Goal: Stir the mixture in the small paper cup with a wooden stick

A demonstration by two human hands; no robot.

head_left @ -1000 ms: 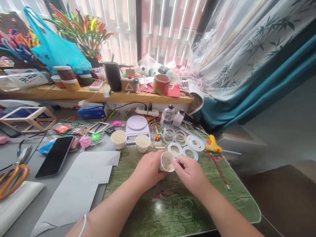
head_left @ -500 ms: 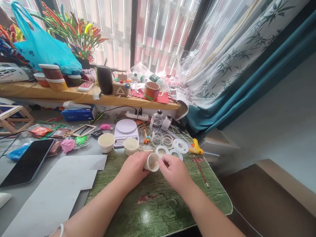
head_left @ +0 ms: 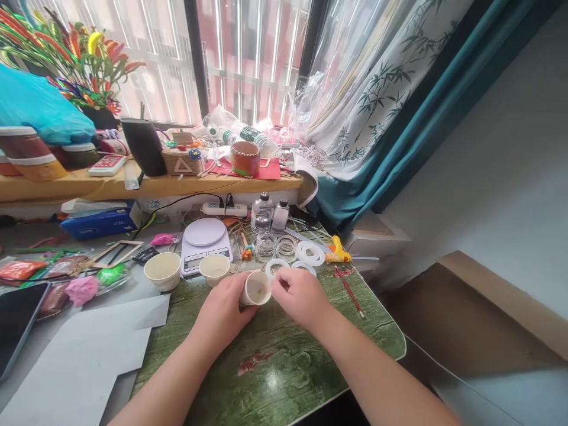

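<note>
My left hand (head_left: 223, 307) is wrapped round a small white paper cup (head_left: 249, 300), tilted slightly towards me. A little cloudy liquid with a darker spot shows inside the cup. Close by the cup's right rim, my right hand (head_left: 302, 297) is closed in a pinch. What its fingers hold, if anything, cannot be made out. Just behind my left hand stands a second paper cup (head_left: 215, 270), and a wider one (head_left: 163, 272) is further left. White silicone ring moulds (head_left: 310, 253) lie beyond my right hand, one partly hidden by it.
Behind the cups sits a kitchen scale (head_left: 205, 234). Two clear bottles (head_left: 262, 212) stand near stacked clear rings (head_left: 266, 244). To the right are a yellow glue gun (head_left: 338, 249) and a red pencil (head_left: 349, 293). White board (head_left: 80, 355) and a phone (head_left: 20, 325) lie left.
My view has turned to the right, so everything sits further left. The held cup is tipped less than before, and its liquid shows more. Both hands stay beside it.
</note>
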